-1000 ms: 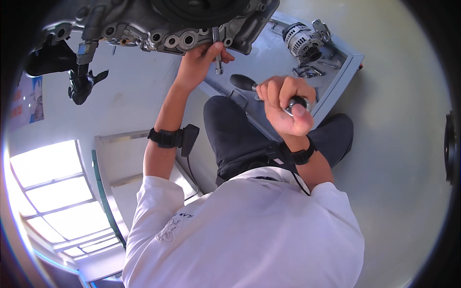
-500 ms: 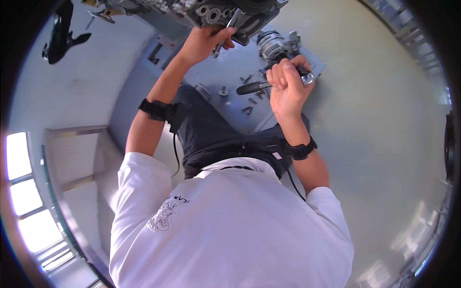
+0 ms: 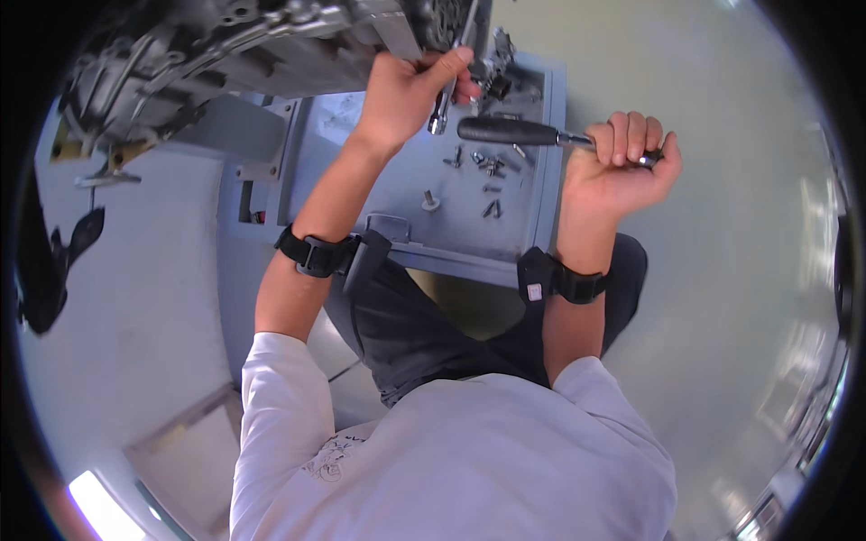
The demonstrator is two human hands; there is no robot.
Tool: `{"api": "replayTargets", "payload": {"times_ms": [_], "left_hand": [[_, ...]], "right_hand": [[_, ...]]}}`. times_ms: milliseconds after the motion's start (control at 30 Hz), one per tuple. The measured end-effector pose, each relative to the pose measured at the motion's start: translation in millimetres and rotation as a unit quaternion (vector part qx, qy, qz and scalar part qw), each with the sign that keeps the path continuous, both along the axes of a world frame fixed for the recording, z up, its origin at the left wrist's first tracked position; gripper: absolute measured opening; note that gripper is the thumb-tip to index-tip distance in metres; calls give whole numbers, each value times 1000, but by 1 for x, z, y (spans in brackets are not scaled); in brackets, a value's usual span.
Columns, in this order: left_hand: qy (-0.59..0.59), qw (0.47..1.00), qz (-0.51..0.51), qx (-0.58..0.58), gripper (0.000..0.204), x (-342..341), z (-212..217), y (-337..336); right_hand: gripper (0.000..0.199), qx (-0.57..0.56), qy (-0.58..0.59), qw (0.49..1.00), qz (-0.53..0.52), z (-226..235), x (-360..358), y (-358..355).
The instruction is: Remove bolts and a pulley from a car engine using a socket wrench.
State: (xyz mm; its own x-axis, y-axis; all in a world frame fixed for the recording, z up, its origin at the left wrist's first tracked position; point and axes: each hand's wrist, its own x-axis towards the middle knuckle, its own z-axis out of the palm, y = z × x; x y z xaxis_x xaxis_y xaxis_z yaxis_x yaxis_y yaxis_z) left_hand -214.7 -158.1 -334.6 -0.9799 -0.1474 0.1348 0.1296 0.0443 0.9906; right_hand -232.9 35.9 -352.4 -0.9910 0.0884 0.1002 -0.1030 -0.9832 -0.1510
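Note:
My left hand (image 3: 397,99) is closed around a slim chrome socket extension bar (image 3: 438,118), thumb along it, just under the edge of a grey metal engine (image 3: 262,54). The bar's lower end points down over the bench; its upper end overlaps the engine's edge, and I cannot tell whether it touches. Further right, my right hand (image 3: 622,171) is wrapped round the head end of a ratchet wrench (image 3: 510,131). The wrench's black handle points left, toward my left hand, with a gap between the two tools.
Below my hands is a grey metal bench top (image 3: 352,180) with a raised rim. Several loose bolts (image 3: 492,165) lie on it, and a flanged bolt (image 3: 430,202) stands apart. A metal part (image 3: 499,68) sits at the back. A black handle-like object (image 3: 54,261) is at far left.
The view has shifted, showing more of the engine and bench. My right hand has moved rightward with the ratchet wrench and turned. My left hand still grips the extension bar by the engine.

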Motion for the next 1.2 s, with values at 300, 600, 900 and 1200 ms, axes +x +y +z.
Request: {"api": "replayTargets", "payload": {"times_ms": [300,600,900,1200], "left_hand": [[45,990,116,66,33,10,-31,20],[91,982,162,18,33,5,-28,22],[61,982,53,171,29,23,-22,28],[-13,978,161,132,31,19,-15,30]], "right_hand": [[25,26,-41,993,-104,-28,95,8],[23,141,-90,985,-47,-10,137,25],[32,131,-45,990,-4,-21,117,27],[33,-110,24,988,-104,1,64,33]]}}
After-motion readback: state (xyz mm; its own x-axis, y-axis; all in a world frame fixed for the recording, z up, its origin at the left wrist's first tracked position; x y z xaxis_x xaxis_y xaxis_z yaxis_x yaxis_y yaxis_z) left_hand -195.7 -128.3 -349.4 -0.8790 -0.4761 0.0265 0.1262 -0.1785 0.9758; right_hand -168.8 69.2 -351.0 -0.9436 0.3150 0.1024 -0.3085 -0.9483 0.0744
